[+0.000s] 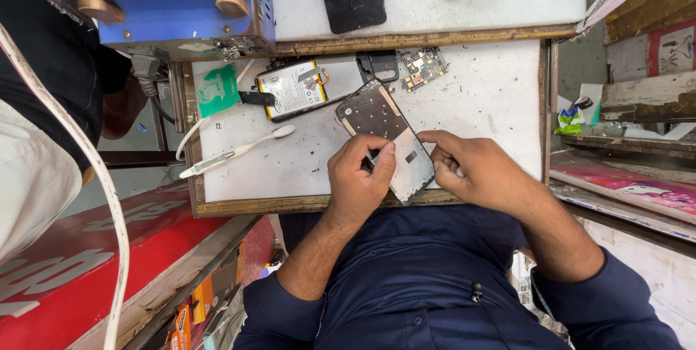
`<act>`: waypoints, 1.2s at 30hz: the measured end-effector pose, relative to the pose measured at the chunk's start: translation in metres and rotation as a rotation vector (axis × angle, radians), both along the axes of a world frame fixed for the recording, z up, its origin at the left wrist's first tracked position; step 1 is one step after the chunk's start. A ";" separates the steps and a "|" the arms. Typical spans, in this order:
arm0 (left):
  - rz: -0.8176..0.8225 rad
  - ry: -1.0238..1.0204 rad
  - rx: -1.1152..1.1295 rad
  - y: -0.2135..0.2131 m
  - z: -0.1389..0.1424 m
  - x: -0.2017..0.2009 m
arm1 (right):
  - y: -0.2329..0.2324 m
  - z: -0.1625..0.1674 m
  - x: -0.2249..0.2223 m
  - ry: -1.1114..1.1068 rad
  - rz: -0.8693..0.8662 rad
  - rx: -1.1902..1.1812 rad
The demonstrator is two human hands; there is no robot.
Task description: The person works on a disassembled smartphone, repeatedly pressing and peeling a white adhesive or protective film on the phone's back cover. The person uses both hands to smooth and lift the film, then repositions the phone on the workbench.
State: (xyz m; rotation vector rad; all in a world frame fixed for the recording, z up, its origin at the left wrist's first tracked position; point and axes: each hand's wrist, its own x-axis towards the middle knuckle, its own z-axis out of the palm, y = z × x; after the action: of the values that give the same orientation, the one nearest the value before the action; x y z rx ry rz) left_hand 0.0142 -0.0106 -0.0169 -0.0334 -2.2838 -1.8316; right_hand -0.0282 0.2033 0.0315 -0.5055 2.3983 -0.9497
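Head view: the left hand [359,179] grips the lower edge of an opened phone frame [384,136], fingers closed on it. The right hand [475,172] pinches at the frame's right side, fingertips narrow; whether they hold a small part cannot be told. The frame lies tilted on the white desk [493,96]. A battery [293,89] and a circuit board [424,67] lie apart, so stripping looks well advanced. A toothbrush [235,150] lies nearby.

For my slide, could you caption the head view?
Both hands, left hand and right hand, work on an opened phone frame.
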 end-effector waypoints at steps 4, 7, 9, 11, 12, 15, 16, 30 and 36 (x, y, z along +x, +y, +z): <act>-0.004 -0.048 0.045 -0.001 -0.003 -0.001 | 0.006 -0.002 0.002 -0.002 -0.011 -0.172; 0.004 -0.045 0.070 -0.001 -0.004 -0.001 | 0.011 -0.004 0.002 -0.100 -0.077 -0.243; -0.006 -0.027 0.046 -0.002 -0.004 0.000 | 0.012 -0.005 0.003 -0.143 -0.125 -0.281; -0.004 -0.011 0.042 -0.002 -0.004 0.001 | 0.011 -0.006 0.004 -0.193 -0.212 -0.210; -0.004 0.000 0.040 -0.002 -0.004 0.001 | 0.011 -0.006 0.005 -0.214 -0.257 -0.176; -0.007 0.004 0.046 -0.003 -0.005 0.001 | 0.011 -0.005 0.005 -0.205 -0.273 -0.131; -0.008 0.001 0.052 -0.003 -0.005 0.001 | 0.010 -0.005 0.006 -0.116 -0.254 -0.157; -0.083 0.103 0.025 -0.004 -0.005 0.004 | 0.005 -0.006 0.009 -0.113 -0.181 -0.048; -0.185 0.080 0.053 -0.003 -0.002 0.005 | -0.011 -0.003 -0.007 -0.043 -0.223 -0.177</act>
State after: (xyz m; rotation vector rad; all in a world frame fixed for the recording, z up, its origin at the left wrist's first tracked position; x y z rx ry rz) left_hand 0.0195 -0.0140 -0.0194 -0.3133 -2.2424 -1.9397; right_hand -0.0348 0.1926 0.0283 -0.2794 2.3789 -1.2642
